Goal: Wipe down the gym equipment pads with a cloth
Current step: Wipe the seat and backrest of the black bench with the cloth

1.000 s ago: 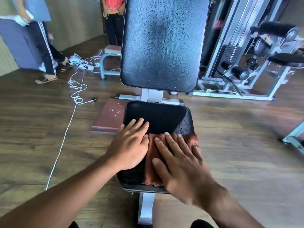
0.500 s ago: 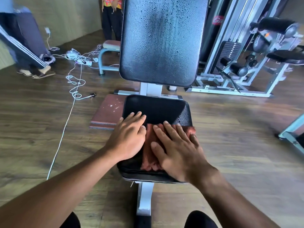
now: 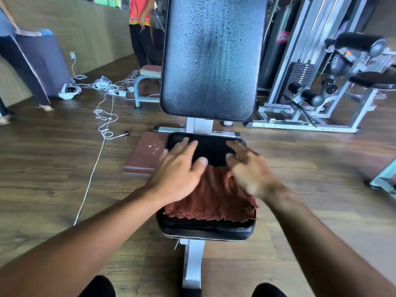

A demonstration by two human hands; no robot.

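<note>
Black back pad (image 3: pixel 211 58) stands tall at the top middle, dotted with wet drops. Below it lies the black seat pad (image 3: pixel 206 227), with a red-brown cloth (image 3: pixel 214 200) spread flat on it. Left hand (image 3: pixel 179 174) and right hand (image 3: pixel 250 170), fingers spread, press the cloth's far edge, gripping nothing.

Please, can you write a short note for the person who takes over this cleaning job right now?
Left hand: flat, fingers straight, pressing the left part of the red cloth.
Right hand: blurred, fingers spread over the cloth's right part.
The cloth lies spread on the seat pad of the bench.
Done: the bare part of the seat pad shows no drops.
Left: the back pad is upright and covered in droplets; it looks not yet wiped.
</note>
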